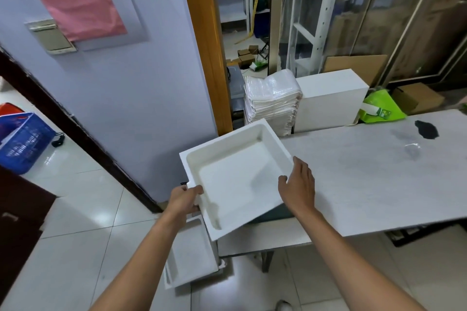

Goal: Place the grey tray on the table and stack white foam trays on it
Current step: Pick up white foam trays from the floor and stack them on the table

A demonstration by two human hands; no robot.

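Head view: white foam tray (236, 174) is clamped at its near-left rim by left hand (183, 199), steadied by open right hand (298, 187), and is best lowered flat onto grey tray (275, 213) at the table (366, 179) edge.

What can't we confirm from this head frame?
- Grey tray: head view, only a dark sliver shows under the white foam tray; position unclear.
- Right hand grip: fingers on the tray rim, hold unclear.
- Lower foam tray: partly hidden by the left forearm.
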